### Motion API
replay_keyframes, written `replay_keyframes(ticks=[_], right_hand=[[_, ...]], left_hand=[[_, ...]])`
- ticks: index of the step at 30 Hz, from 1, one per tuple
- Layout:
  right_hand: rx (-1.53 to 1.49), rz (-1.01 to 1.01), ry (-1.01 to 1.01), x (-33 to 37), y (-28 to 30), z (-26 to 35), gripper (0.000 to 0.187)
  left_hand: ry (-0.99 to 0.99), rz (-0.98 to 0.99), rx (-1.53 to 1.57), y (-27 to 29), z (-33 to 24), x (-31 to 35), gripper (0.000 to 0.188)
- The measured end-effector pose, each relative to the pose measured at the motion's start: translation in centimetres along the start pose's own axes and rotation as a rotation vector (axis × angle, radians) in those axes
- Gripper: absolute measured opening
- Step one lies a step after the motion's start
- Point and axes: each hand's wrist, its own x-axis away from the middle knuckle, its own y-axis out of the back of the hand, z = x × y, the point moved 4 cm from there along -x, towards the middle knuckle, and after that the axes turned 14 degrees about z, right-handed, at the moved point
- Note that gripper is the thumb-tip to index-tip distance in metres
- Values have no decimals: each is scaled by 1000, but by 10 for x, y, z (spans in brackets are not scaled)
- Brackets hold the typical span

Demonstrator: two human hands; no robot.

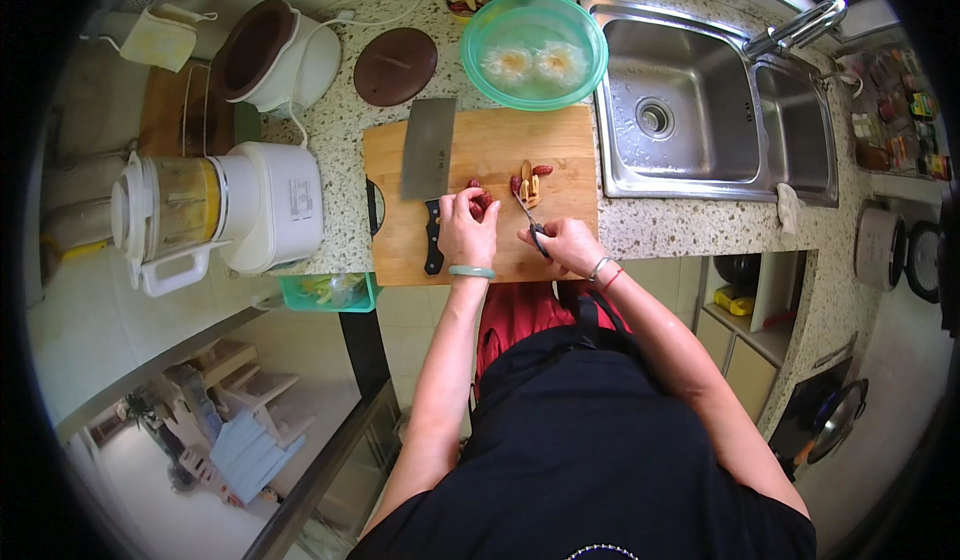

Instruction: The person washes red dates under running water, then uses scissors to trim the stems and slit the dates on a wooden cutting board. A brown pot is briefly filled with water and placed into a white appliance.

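Note:
Over the wooden cutting board (570,135), my left hand (468,232) has its fingers closed around a dark red, wrinkled dried date (484,200), partly hidden by them. My right hand (574,248) grips a pair of scissors (539,240) with black handles, their blades pointing up and left toward the dates. Just beyond the blades lies a small group of cut date pieces (532,192), some showing tan insides. A cleaver (430,150) with a black handle rests on the board left of my left hand, its blade away from me.
Behind the board stands a green bowl (473,75) of water with two pale, frilly pieces soaking. A brown lid (395,67) and white pot (315,60) are at the back left, a blender (270,205) at the left. The steel sink (690,150) adjoins on the right.

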Motion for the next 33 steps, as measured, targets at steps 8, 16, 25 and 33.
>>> replay_keyframes(ticks=[8, 16, 25, 33], right_hand=[[27, -42, -31, -3, 6, -7, 63], [-55, -61, 63, 5, 8, 3, 61], [101, -108, 140, 14, 12, 19, 59], [245, -160, 100, 21, 14, 28, 62]], left_hand=[[-198, -45, -268, -1, -10, 1, 28], [-162, 52, 95, -3, -14, -2, 38], [85, 324, 1222, -13, -8, -11, 33], [137, 461, 1468, -20, -19, -6, 34]])
